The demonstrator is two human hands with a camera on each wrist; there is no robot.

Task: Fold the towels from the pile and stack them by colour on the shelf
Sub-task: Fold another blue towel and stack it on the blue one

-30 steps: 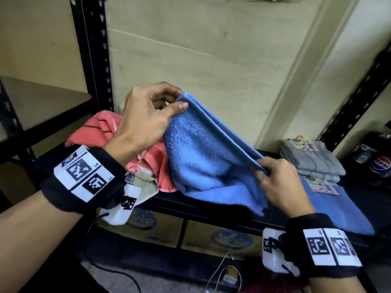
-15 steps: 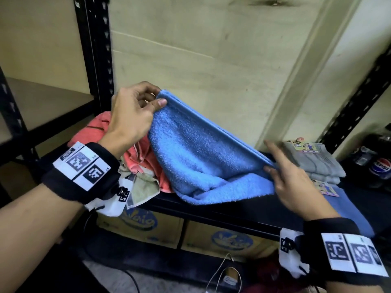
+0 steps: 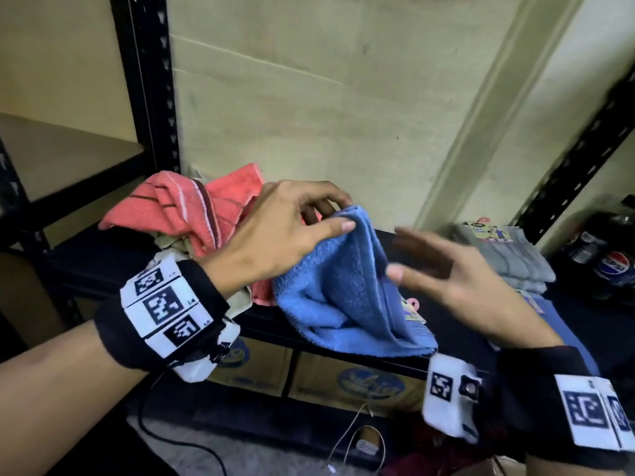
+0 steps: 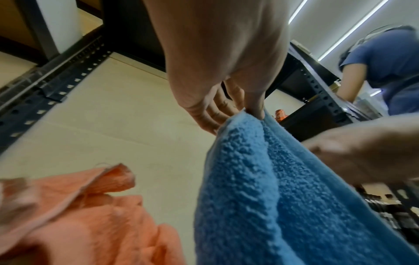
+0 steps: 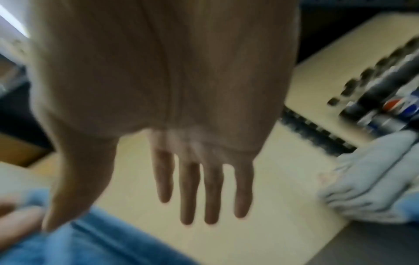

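Bare dark shelf board (image 3: 429, 245) open between hanging blue terry towel (image 3: 343, 297) and folded grey towel stack (image 3: 508, 259). Blocked leftward by crumpled coral striped towel pile (image 3: 192, 207), rightward by dark cola bottles (image 3: 611, 255).

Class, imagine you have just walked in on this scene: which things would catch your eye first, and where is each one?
First, the blue towel, pinched at its top by the left hand and hanging over the shelf edge, with the right hand open beside it. Behind the left hand lies a crumpled coral striped towel; at the far right sit folded grey towels.
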